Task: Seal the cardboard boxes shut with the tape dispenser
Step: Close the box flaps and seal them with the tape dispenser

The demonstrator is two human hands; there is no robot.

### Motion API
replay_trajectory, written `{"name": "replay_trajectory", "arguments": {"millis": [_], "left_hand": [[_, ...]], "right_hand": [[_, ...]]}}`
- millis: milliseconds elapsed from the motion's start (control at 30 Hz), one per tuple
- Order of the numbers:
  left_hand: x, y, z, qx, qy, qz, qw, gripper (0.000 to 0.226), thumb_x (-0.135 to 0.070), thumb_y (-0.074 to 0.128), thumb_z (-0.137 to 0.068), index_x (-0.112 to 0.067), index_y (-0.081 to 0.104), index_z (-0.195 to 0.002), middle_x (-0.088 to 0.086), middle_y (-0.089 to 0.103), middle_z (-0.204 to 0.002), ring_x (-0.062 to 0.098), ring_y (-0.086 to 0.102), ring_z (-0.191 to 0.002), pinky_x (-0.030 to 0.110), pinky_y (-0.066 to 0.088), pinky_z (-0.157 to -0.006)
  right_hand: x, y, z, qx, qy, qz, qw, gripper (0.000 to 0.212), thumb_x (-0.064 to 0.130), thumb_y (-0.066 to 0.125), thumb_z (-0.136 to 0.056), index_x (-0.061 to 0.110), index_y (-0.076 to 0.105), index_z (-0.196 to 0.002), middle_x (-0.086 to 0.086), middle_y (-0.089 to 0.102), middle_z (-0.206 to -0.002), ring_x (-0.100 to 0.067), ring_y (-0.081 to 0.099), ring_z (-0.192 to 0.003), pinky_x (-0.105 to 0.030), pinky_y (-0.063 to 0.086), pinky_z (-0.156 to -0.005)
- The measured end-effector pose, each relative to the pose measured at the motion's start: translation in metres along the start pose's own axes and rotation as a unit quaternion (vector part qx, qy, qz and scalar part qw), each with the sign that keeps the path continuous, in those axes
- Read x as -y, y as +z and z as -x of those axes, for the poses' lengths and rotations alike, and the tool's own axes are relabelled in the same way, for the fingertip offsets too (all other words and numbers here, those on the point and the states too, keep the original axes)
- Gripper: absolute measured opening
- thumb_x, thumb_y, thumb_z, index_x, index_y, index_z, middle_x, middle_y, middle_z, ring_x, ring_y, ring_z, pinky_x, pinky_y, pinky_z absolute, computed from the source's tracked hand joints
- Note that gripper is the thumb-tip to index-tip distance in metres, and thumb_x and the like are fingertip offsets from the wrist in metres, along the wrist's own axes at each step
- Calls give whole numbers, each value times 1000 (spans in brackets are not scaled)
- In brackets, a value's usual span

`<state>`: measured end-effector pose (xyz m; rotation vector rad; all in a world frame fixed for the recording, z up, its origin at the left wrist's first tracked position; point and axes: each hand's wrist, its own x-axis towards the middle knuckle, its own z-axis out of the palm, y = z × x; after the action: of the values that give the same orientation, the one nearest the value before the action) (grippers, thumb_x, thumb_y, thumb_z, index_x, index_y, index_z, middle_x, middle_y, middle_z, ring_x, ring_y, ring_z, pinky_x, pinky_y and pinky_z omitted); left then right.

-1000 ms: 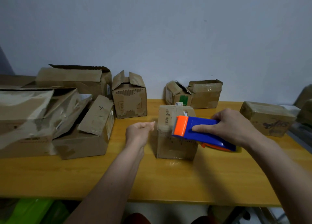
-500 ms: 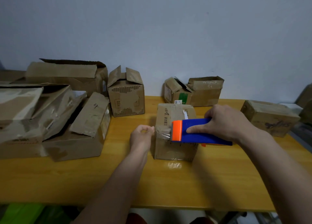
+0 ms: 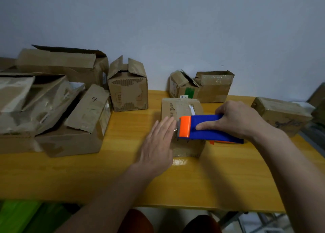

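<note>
A small closed cardboard box (image 3: 179, 108) stands in the middle of the yellow table (image 3: 123, 176). My right hand (image 3: 239, 120) grips a blue tape dispenser with an orange head (image 3: 202, 127) and holds it over the box's near top edge. My left hand (image 3: 158, 143) is flat with straight fingers against the box's left side, fingertips by the dispenser's orange head. The box's front face is partly hidden by both hands and the dispenser.
Large crumpled boxes (image 3: 44, 106) crowd the table's left. An open-flapped box (image 3: 128, 90) and two small open boxes (image 3: 202, 86) stand by the wall. A closed box (image 3: 281, 115) sits at the right edge. Green objects (image 3: 22, 217) lie below the table.
My left hand went from a loose fist beside the box to flat, straight fingers against its left side. The dispenser dropped lower over the box's near top edge.
</note>
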<state>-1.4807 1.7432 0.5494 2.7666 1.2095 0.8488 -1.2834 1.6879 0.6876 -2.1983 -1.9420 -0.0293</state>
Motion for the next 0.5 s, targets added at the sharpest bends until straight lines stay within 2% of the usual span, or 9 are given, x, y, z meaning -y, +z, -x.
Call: {"name": "replay_trajectory", "arguments": {"millis": [133,233,400,500], "left_hand": [[8,-4,-4,25,27,-46,998,98,-8,55,-76,-18,-6,-151,2,4,-162,5,-12,-144,25,-17,-115],[11,-8,-2,52,35,-79,995,101,-9,59,-72,-14,0,-153,3,6,-161,8,-7,-145,28,-16,-117],[10,-13,-2,57,46,-98,992,100,-12,62,-70,-9,8,-153,6,10,-161,13,1,-148,32,-11,-119],[9,-13,-1,64,39,-101,992,99,-13,62,-69,-8,10,-153,8,13,-160,16,5,-148,35,-5,-121]], "right_hand": [[-2,-3,0,-23,8,-27,999,89,97,26,-45,19,64,-60,0,57,-52,-16,56,-55,-28,37,-47],[-15,-5,3,-4,-9,-46,999,87,95,31,-44,19,68,-67,-2,63,-60,-17,59,-61,-34,49,-54],[-44,-5,9,29,2,-116,993,76,88,42,-45,19,68,-65,2,65,-61,-13,62,-61,-27,43,-53],[-68,-5,13,23,28,-120,992,78,88,45,-43,16,67,-64,-1,65,-59,-16,62,-59,-32,47,-53]]}}
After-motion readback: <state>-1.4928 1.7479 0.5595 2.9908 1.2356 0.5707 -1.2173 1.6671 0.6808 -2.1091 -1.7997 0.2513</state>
